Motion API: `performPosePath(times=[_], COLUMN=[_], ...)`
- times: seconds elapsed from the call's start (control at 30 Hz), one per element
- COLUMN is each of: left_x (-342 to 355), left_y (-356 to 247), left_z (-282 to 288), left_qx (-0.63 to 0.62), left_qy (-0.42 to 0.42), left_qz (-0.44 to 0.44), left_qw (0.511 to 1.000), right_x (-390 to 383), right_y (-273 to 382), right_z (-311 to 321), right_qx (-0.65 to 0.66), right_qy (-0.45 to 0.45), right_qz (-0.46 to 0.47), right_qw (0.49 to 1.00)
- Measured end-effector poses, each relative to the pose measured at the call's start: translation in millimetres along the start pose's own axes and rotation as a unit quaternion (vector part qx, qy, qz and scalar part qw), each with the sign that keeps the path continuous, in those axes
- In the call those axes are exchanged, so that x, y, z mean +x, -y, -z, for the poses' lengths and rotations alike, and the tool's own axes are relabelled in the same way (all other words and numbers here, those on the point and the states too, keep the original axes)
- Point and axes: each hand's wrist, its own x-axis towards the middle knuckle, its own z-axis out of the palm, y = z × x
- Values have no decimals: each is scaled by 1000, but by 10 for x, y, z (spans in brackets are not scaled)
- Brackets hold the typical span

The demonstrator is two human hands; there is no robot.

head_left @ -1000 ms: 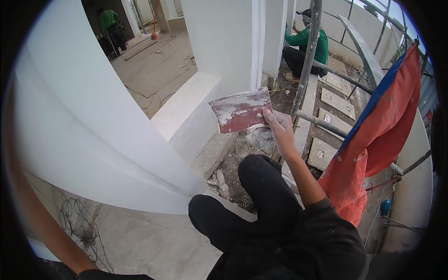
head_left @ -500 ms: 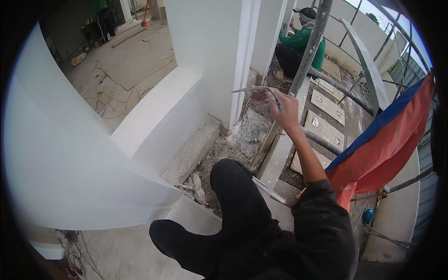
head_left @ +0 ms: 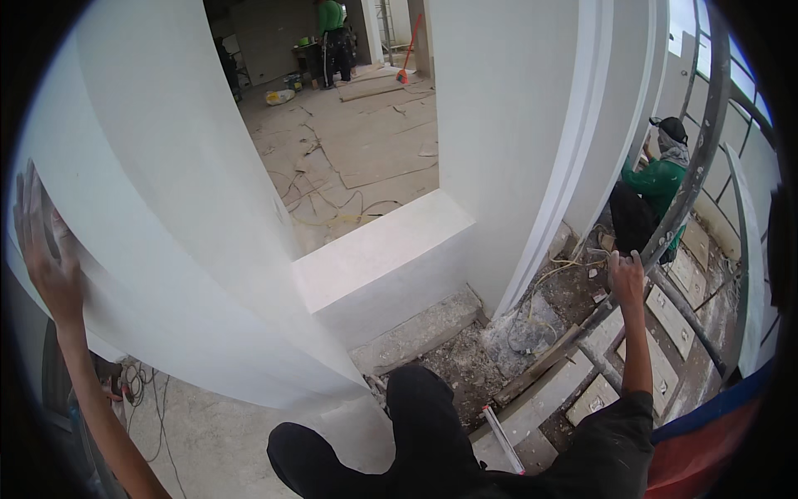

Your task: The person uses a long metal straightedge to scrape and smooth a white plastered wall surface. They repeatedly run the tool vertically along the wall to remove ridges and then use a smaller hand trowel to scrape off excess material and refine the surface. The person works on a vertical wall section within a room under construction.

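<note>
Head view: our left hand (head_left: 54, 266) lies fingers-extended on white wall (head_left: 158, 258).
Scaffold pole (head_left: 692, 195) likely stiff, best encircled; we can't tell whether our right hand (head_left: 628, 279) clamps it.

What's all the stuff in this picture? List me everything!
Curved wall: one, white, left
Ledge: one, white, centre
Standing worker: one, green top, far room
Crouching worker: one, green top, right
Broom: one, orange, far room
Scaffold poles: several, grey, right
Slabs: at least four, pale, right floor
Sheet: one, red and blue, lower right
Bar: one, white, lower right
Cables: several, dark, lower left
Legs: two, black-trousered, bottom
Left grip: one, dusty, at curved wall
Right grip: one, white-dusted, by scaffold poles
</note>
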Motion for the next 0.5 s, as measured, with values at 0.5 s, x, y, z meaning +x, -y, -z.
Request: performPosePath(times=[0.5], left_x=[-399], left_y=[-882], left_z=[-91], left_qx=[-108], left_qy=[-37], left_qz=[191], left_qw=[975], right_x=[-285], right_y=[-2], right_z=[-547], right_qx=[193], right_qy=[35], right_qz=[-271], right_qw=[942])
